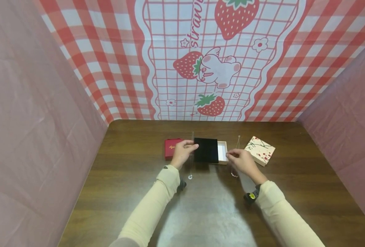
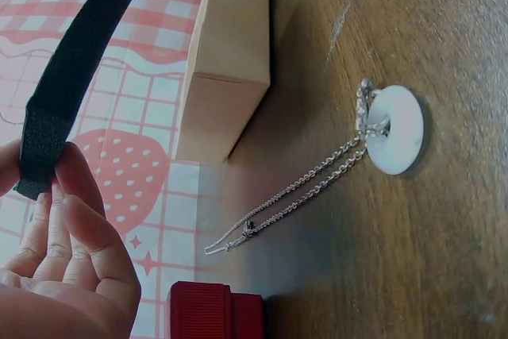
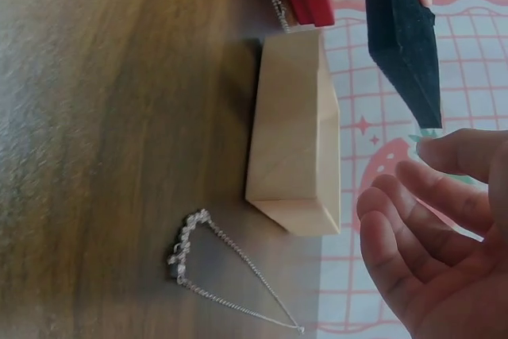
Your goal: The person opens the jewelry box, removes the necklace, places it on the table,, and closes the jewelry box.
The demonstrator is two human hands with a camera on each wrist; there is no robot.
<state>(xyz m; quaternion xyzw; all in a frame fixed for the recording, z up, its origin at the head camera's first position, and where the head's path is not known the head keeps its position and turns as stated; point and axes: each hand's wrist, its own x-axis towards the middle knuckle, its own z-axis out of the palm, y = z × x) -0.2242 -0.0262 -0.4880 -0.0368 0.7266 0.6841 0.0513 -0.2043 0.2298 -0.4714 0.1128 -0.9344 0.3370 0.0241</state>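
Observation:
A black velvety box insert [image 1: 206,150] is pinched at its left edge between the thumb and fingers of my left hand [image 1: 183,152]. It is held above an open cream box [image 1: 222,151], whose right part shows a white inside. My right hand [image 1: 242,160] hovers at the box's right side, fingers loosely bent and holding nothing; in the right wrist view a gap parts its fingertips from the insert. Below my left hand lies a silver necklace with a round white pendant [image 2: 397,130]. Another silver chain with a beaded section [image 3: 186,253] lies under my right hand.
A red box [image 1: 171,148] stands left of the cream box, partly behind my left hand. To the right lies a cream lid [image 1: 260,151] with a floral print. A checked strawberry cloth [image 1: 213,68] hangs behind the wooden table [image 1: 207,212].

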